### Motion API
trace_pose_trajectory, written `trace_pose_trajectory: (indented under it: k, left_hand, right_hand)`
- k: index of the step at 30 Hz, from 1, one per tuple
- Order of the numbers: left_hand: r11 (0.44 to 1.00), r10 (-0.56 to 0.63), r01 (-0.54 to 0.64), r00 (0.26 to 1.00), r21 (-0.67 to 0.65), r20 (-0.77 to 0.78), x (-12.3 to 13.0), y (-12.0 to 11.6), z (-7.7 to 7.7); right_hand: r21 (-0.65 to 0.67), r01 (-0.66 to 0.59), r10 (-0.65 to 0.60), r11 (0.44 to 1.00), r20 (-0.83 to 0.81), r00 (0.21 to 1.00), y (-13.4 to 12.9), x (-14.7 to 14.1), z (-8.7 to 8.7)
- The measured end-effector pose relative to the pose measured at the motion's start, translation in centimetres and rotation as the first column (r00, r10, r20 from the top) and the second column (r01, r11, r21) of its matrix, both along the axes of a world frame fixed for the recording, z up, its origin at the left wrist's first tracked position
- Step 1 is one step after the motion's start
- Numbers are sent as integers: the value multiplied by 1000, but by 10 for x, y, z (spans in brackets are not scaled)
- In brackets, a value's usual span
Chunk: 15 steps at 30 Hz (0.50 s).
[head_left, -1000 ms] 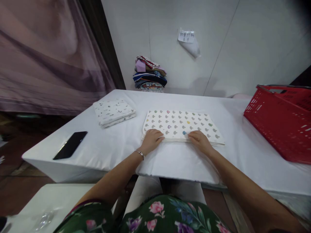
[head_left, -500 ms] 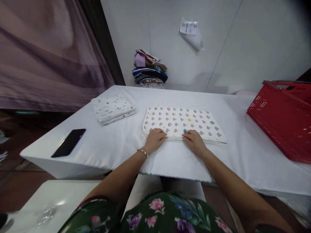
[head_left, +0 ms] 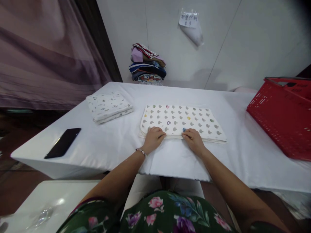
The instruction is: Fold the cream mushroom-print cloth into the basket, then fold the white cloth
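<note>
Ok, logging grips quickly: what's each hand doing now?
Left hand: fingers curled on the near edge of the folded white mushroom-print cloth.
Right hand: same edge, fingers curled.

Just 1 cam, on the person's head. It looks fwd & down, close over the white tabletop (head_left: 170, 158), w/ both arms coming in from the bottom. The wall (head_left: 243, 42) is at the back. No 2nd view to share.

The red basket (head_left: 282, 113) at the worktop's (head_left: 170, 155) right edge is cut off by the frame. The handwriting on the paper note (head_left: 188, 19) on the wall is too small to read. The fingertips of the left hand (head_left: 153, 138) and right hand (head_left: 193, 139) curl out of sight at the near edge of the folded mushroom-print cloth (head_left: 181, 121).
</note>
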State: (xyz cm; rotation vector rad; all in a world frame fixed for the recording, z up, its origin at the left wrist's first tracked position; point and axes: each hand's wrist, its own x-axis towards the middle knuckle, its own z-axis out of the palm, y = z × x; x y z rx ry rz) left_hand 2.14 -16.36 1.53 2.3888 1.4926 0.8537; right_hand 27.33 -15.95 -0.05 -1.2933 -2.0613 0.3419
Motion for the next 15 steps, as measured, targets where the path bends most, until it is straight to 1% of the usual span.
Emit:
trace_pose_trajectory:
  k: [5,11,15]
  left_hand:
    - [999,-16,16,1000,32,-20,0,-1,-1]
    - [994,-77,83,994,67,-81,-1,-5,3]
    - [993,-88,95,991,68,-99,-2,-6,3]
  right_hand:
    - [32,3,-3,999,-13,1000,-4,-1,1]
    - [87,-34,28,996,69,997,-9,-2,5]
    - [112,-48,35,993,114,993,-10,-2,5]
